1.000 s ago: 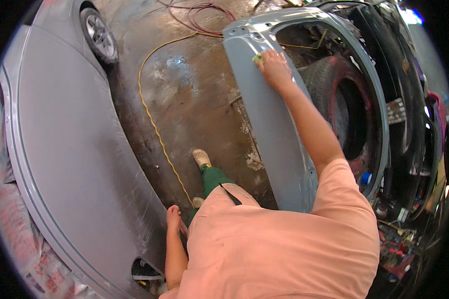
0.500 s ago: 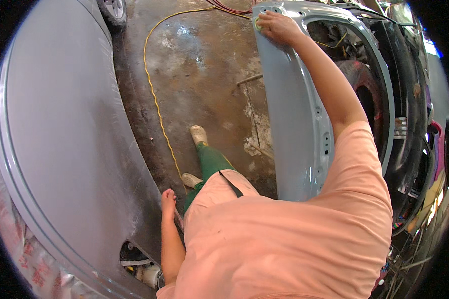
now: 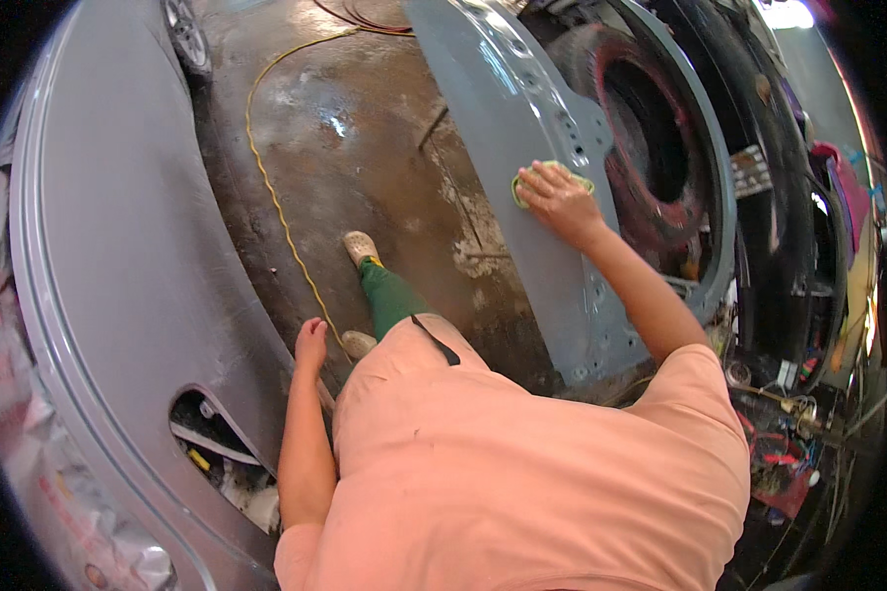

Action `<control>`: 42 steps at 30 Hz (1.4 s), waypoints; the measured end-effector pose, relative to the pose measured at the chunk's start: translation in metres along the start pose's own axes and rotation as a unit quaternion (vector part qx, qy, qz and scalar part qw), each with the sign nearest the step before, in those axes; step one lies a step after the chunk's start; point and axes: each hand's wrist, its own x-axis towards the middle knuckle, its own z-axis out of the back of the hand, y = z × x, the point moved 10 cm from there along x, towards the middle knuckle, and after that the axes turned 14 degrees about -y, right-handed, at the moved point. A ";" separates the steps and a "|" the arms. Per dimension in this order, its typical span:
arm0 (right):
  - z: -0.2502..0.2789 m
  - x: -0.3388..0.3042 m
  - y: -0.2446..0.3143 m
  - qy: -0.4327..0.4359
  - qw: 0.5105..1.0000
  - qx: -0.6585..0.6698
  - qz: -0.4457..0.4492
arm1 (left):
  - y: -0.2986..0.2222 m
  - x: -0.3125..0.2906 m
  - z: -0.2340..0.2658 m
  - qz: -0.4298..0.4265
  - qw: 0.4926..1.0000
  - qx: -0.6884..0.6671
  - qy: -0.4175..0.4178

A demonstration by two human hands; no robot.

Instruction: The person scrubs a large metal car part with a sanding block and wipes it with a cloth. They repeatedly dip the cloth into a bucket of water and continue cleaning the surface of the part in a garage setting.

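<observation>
While right hand [image 3: 562, 205] lies spread over cloth [image 3: 583, 182] on grey panel [image 3: 491, 128] | left hand [image 3: 310, 345] curls loosely | stained floor [image 3: 315, 187]

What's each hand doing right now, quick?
Left hand: loosely curled, nothing visible in it.
Right hand: open, laid over a yellow-green pad on the grey-blue panel.

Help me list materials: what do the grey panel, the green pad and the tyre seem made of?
Grey panel: likely painted sheet metal, smooth and glossy, with pressed ridges and punched holes. Tyre: probably rubber, dull black with reddish patches. Green pad: cloth or sponge, matte; the right hand covers too much to tell.
</observation>
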 end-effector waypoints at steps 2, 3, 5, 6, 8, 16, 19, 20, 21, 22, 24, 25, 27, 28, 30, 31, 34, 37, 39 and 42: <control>0.026 -0.055 0.036 0.007 0.999 0.022 -0.042 | 0.001 -0.019 -0.010 -0.017 0.999 -0.024 0.027; 0.035 -0.083 0.054 0.016 0.999 0.014 -0.050 | 0.002 -0.029 -0.017 -0.024 0.998 -0.036 0.042; 0.043 -0.137 0.085 0.029 0.997 -0.004 -0.068 | 0.003 -0.051 -0.027 -0.033 0.997 0.008 0.064; 0.047 -0.158 0.100 0.048 0.996 0.000 -0.078 | 0.014 -0.050 -0.032 -0.054 0.996 0.012 0.064; 0.056 -0.199 0.128 0.051 0.995 0.001 -0.086 | 0.026 -0.050 -0.041 -0.081 0.993 0.036 0.072; 0.080 -0.287 0.209 0.104 0.993 0.058 -0.002 | 0.029 -0.078 -0.030 -0.110 0.989 0.072 0.074; 0.078 -0.254 0.186 0.090 0.993 0.066 0.024 | 0.022 -0.086 -0.019 -0.108 0.989 0.081 0.057; 0.079 -0.230 0.176 0.069 0.995 0.066 0.038 | 0.031 -0.081 -0.017 -0.091 0.992 0.073 0.054; 0.074 -0.209 0.165 0.064 0.995 0.054 0.056 | 0.040 -0.077 -0.019 -0.072 0.994 0.065 0.054; 0.068 -0.189 0.154 0.060 0.995 0.043 0.072 | 0.038 -0.078 -0.017 -0.075 0.993 0.070 0.051; 0.048 -0.145 0.129 0.053 0.994 0.021 0.097 | 0.031 -0.077 -0.011 -0.080 0.993 0.076 0.044; 0.036 -0.120 0.115 0.050 0.993 0.011 0.106 | 0.034 -0.071 -0.010 -0.080 0.993 0.074 0.037; 0.012 -0.064 0.087 0.044 0.992 -0.003 0.118 | 0.037 -0.056 -0.007 -0.078 0.994 0.069 0.022; 0.000 -0.035 0.072 0.044 0.992 -0.006 0.118 | 0.032 -0.052 -0.005 -0.069 0.995 0.064 0.015; -0.021 0.025 0.044 0.045 0.994 0.006 0.098 | 0.022 -0.044 0.002 -0.052 0.997 0.056 -0.002; -0.034 0.052 0.028 0.043 0.994 -0.003 0.099 | 0.020 -0.038 0.006 -0.033 0.998 0.043 -0.009; -0.073 0.139 -0.019 0.019 0.994 -0.012 0.103 | 0.023 -0.022 0.012 0.019 0.999 -0.005 -0.033; -0.115 0.232 -0.073 0.018 0.995 -0.023 0.096 | 0.056 -0.009 0.011 0.078 0.994 -0.061 -0.049; -0.138 0.294 -0.105 0.018 0.997 -0.015 0.067 | 0.093 -0.003 0.009 0.129 0.987 -0.086 -0.050; -0.183 0.376 -0.153 0.008 0.998 -0.037 0.052 | 0.101 -0.028 0.017 0.263 0.945 -0.180 -0.068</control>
